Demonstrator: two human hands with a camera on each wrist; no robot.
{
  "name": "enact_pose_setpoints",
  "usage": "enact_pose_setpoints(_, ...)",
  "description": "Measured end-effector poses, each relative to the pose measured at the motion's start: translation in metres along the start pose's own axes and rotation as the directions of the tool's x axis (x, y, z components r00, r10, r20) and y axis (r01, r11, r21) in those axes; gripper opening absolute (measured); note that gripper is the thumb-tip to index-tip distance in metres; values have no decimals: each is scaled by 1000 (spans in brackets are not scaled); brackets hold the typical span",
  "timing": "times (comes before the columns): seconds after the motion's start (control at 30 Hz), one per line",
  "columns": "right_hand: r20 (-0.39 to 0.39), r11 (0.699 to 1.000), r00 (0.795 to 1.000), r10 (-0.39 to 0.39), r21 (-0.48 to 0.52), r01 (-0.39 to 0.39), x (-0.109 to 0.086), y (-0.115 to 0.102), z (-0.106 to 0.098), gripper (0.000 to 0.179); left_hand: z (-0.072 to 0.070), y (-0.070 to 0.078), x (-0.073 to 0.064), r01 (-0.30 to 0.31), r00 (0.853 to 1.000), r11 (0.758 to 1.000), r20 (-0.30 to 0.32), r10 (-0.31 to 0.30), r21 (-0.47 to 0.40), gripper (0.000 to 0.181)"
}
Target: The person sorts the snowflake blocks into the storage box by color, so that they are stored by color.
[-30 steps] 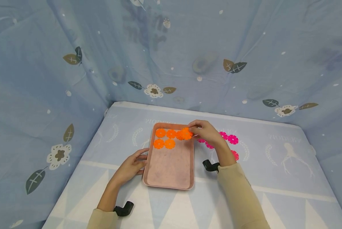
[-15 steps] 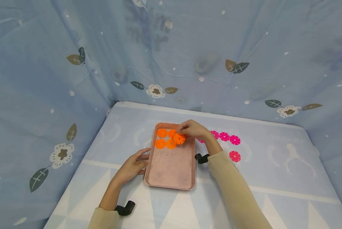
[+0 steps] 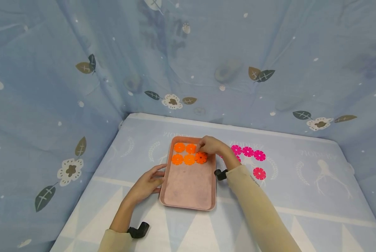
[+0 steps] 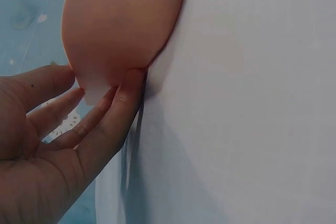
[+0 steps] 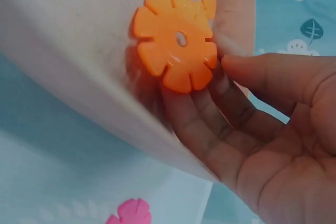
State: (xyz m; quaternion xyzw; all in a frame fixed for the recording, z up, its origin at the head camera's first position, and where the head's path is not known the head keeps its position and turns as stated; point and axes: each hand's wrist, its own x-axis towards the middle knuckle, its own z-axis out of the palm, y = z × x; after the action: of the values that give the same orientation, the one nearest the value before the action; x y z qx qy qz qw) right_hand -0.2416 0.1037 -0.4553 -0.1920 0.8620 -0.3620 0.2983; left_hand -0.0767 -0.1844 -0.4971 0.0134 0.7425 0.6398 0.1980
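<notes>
My right hand is over the tray's upper right corner. Its thumb and fingers hold the edge of an orange flower-shaped interlocking disc, with the fingers partly behind it. In the head view this orange disc is low in the tray, right of other orange discs laid out in two rows. The pink tray lies flat on the table. My left hand rests against the tray's left side, fingers extended; the left wrist view shows its fingertips touching the tray's wall.
Several magenta discs lie on the cloth to the right of the tray, partly behind the right forearm. A redder pink disc lies nearer. Blue patterned curtains enclose the table at the back and sides.
My right hand has carried the orange disc from the tray's right rim leftward, then down to the right end of the lower row. My left hand stays at the tray's side.
</notes>
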Motion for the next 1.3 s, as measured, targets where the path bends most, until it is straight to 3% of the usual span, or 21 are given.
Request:
enact_pose_setpoints(0.27,-13,975,1000,3,-221,-6,0,-5,-4,22,1,2,-1,0,1000,1000,-5,0,7,52)
enact_pose_setpoints(0.5,-6,960,1000,-6,-278,4,-10,-8,-8,28,2,3,-1,-7,1000,1000,4,7,1,52)
enact_pose_setpoints(0.7,-53,981,998,-28,-194,17,-28,-6,-10,24,2,1,0,-2,1000,1000,-1,2,9,52)
enact_pose_setpoints(0.87,-132,1000,991,-29,6,30,-48,1,-12,26,2,1,0,5,1000,1000,-7,-5,10,52)
enact_pose_setpoints(1.03,-249,979,968,-34,188,83,-71,12,-12,29,2,1,0,5,1000,1000,-1,-5,-2,52)
enact_pose_setpoints(1.3,-379,944,925,-38,289,157,-105,23,-12,27,3,1,1,8,1000,1000,-6,-8,-2,53)
